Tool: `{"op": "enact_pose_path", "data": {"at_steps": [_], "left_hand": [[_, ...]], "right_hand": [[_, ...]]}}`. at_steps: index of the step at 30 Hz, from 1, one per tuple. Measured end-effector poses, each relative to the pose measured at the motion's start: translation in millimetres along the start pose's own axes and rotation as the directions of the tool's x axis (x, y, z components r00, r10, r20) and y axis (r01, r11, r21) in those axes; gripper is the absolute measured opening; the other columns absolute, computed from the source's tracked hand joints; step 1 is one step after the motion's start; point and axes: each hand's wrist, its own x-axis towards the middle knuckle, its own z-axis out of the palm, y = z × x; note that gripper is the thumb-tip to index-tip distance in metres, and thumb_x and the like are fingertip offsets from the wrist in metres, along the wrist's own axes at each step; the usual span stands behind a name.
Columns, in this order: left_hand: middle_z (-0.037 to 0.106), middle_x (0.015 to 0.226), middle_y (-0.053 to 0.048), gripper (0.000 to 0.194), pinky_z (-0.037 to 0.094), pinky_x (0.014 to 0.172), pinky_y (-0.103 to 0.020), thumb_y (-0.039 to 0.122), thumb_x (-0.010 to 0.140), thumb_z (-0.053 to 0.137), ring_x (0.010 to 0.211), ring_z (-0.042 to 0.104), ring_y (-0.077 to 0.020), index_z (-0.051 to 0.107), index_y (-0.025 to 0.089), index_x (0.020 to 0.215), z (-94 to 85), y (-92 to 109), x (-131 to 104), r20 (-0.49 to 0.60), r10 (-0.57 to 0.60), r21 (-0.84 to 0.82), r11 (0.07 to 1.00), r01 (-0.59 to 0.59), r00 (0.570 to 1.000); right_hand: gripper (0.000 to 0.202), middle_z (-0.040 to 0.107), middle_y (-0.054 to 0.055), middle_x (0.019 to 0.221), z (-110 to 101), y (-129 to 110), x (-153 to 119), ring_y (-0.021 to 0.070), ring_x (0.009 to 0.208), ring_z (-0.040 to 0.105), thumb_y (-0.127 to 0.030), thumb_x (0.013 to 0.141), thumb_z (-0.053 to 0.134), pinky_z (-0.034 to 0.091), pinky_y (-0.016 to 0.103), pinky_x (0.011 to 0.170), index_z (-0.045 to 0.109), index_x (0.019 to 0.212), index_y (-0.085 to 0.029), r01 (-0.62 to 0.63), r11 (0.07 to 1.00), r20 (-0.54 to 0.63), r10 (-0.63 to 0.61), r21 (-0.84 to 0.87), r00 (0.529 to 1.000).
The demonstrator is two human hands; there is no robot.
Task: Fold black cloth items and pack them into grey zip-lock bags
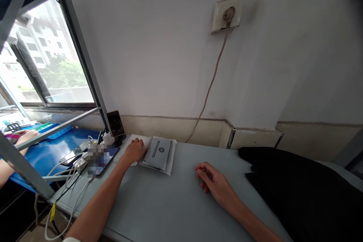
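My left hand (135,151) is on a white plastic bag (143,138) on the grey table, its fingers bent down and seemingly gripping it; the fingertips are partly hidden. Just right of that hand lies a flat grey packet (159,152) printed ROCKBROS, with clear plastic wrapping showing around its edges. My right hand (212,180) rests near the middle of the table, apart from the packet. Its fingers are loosely curled with the thumb against them, and nothing shows in them.
A phone (107,160), partly blurred, lies left of my left arm beside tangled white cables (76,168). Behind it stands a small dark-screened device (115,124). Black cloth (300,185) covers the right side. Another person's hand (27,136) is beyond the metal frame (25,162).
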Motion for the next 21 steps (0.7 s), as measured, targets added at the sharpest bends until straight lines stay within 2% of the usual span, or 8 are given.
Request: {"op": "enact_pose_path", "data": {"at_steps": [3,6,9,12,16,19,21], "left_hand": [[0.067,0.117,-0.021,0.018,0.047,0.096,-0.041,0.025,0.096,0.057,0.113,0.064,-0.0338,0.068,0.013,0.104,9.6,2.1,0.9,0.018,0.016,0.026,1.000,-0.016,1.000],[0.070,0.109,-0.020,0.022,0.047,0.092,-0.038,0.021,0.099,0.049,0.105,0.067,-0.0312,0.069,0.013,0.098,9.7,1.4,4.6,0.022,-0.007,0.029,1.000,0.007,1.000],[0.073,0.101,-0.017,0.022,0.046,0.084,-0.035,0.024,0.098,0.051,0.100,0.069,-0.0297,0.069,0.015,0.090,4.3,-3.7,6.4,0.030,-0.059,0.013,0.998,0.058,0.998],[0.075,0.096,-0.012,0.022,0.044,0.075,-0.031,0.034,0.096,0.057,0.094,0.069,-0.0276,0.068,0.016,0.090,-0.4,-6.7,6.2,0.029,-0.113,-0.015,0.993,0.114,0.993],[0.075,0.097,-0.013,0.037,0.043,0.074,-0.031,0.044,0.105,0.042,0.096,0.070,-0.0276,0.066,0.017,0.100,-0.7,-1.6,4.0,0.015,-0.138,-0.046,0.989,0.138,0.990],[0.075,0.098,-0.014,0.034,0.044,0.076,-0.033,0.042,0.106,0.041,0.097,0.071,-0.0305,0.064,0.018,0.103,3.6,6.6,0.4,0.039,-0.123,-0.048,0.991,0.125,0.992],[0.075,0.100,-0.014,0.032,0.046,0.077,-0.034,0.044,0.105,0.043,0.097,0.071,-0.0317,0.062,0.018,0.102,6.6,11.7,-2.5,0.062,-0.112,-0.046,0.992,0.115,0.992]], "right_hand": [[0.048,0.061,0.001,0.084,0.4,-1.4,-0.1,0.0181,0.067,0.060,-0.071,0.090,0.056,0.052,0.032,0.058,0.062,0.097,-0.024,0.007,1.000,-0.004,-0.007,0.007,1.000],[0.047,0.060,0.000,0.084,-0.4,-1.8,0.4,0.0178,0.066,0.059,-0.070,0.090,0.056,0.052,0.032,0.057,0.062,0.097,-0.023,0.018,1.000,-0.010,-0.018,0.011,1.000],[0.047,0.060,0.000,0.083,-2.2,-1.7,0.6,0.0178,0.066,0.059,-0.069,0.090,0.057,0.052,0.031,0.056,0.061,0.096,-0.023,0.014,1.000,-0.013,-0.013,0.010,1.000],[0.047,0.061,0.001,0.083,-1.3,-0.7,0.1,0.0181,0.066,0.060,-0.069,0.089,0.058,0.052,0.032,0.056,0.061,0.097,-0.023,0.001,1.000,-0.017,-0.001,0.007,1.000],[0.046,0.062,0.002,0.085,3.6,-2.2,-0.9,0.0200,0.068,0.062,-0.068,0.092,0.052,0.054,0.033,0.056,0.061,0.098,-0.024,0.010,1.000,-0.019,-0.010,-0.020,1.000],[0.041,0.067,0.006,0.090,-13.1,-9.7,2.9,0.0243,0.073,0.065,-0.062,0.096,0.045,0.056,0.037,0.062,0.062,0.102,-0.025,0.075,0.974,-0.083,-0.094,-0.215,0.992],[0.035,0.072,0.010,0.098,-46.9,-13.4,9.8,0.0290,0.084,0.068,-0.054,0.097,0.046,0.055,0.044,0.078,0.064,0.107,-0.026,0.130,0.856,-0.180,-0.250,-0.501,0.951]]}}
